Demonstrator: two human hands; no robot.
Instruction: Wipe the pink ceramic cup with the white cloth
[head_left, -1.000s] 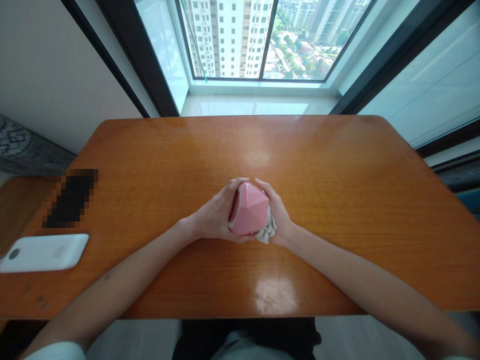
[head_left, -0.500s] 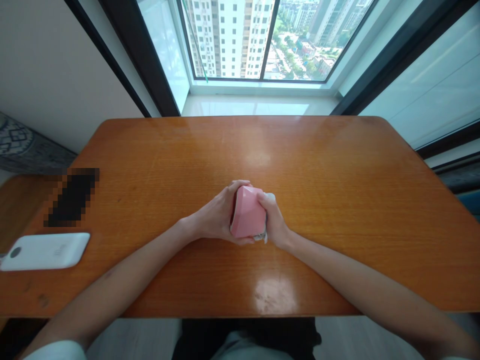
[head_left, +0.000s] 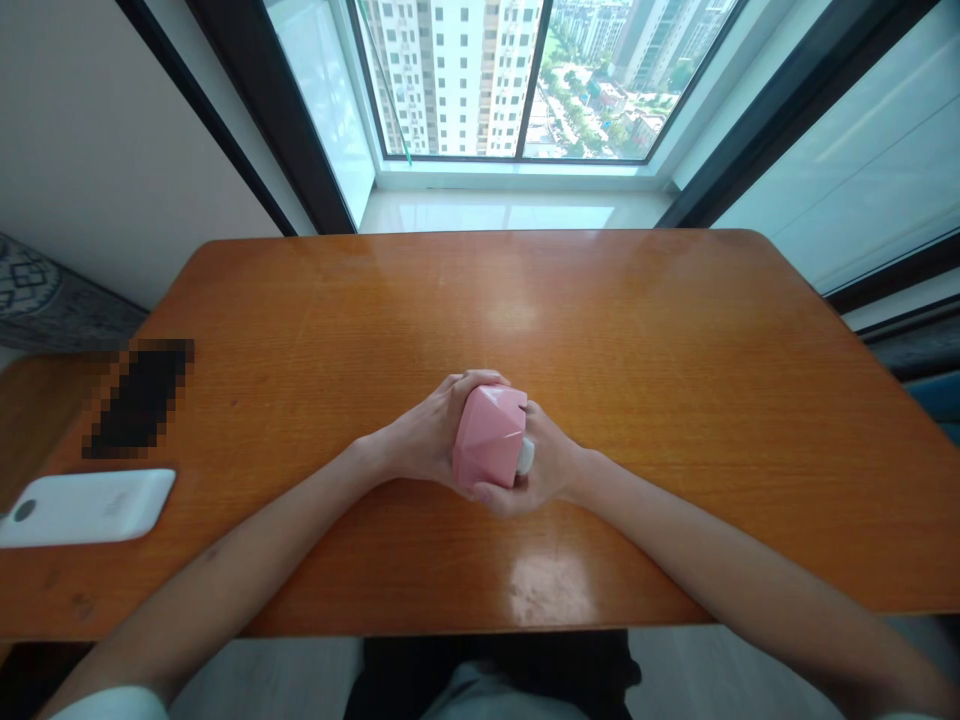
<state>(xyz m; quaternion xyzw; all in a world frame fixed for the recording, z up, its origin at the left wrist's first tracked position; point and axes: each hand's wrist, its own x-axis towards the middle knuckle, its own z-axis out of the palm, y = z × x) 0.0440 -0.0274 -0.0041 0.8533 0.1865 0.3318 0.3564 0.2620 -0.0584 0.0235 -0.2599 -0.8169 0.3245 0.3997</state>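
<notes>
A glossy pink object with flat facets (head_left: 489, 440) is held up between my two hands over the table; its kind I cannot make out. My left hand (head_left: 431, 430) wraps it from the left and behind, fingers curled over the top. From the right, my right hand (head_left: 551, 458) is closed against its side, with digits at its lower and upper right edges. Pinched between my right hand and the pink surface is a small white crumpled wad (head_left: 525, 457), mostly hidden, perhaps tissue or cloth.
The wooden table (head_left: 637, 350) spans the view. A white phone-like slab (head_left: 94, 508) lies at its left edge, below a dark blurred-out patch (head_left: 139, 400). Beyond the far edge are a window sill (head_left: 487, 210) and dark frames.
The pink object has turned in my hands and dropped slightly to the left. My right hand has shifted round its side, its grip changed; the white wad now shows mid-side.
</notes>
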